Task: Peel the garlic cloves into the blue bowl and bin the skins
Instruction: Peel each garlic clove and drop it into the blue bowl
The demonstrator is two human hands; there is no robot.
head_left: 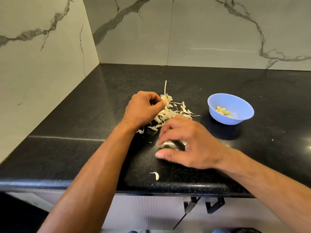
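- Papery cream garlic skins heap on the black speckled worktop; your left hand pinches some to gather them.
- Your right hand hovers spread and blurred; its hold is unclear.
- Peeled cloves sit in the round blue plastic bowl.

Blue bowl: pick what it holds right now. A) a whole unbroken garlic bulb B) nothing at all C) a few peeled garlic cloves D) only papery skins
C: the blue bowl holds a small cluster of peeled garlic cloves, while the skins lie heaped on the black counter to its left.
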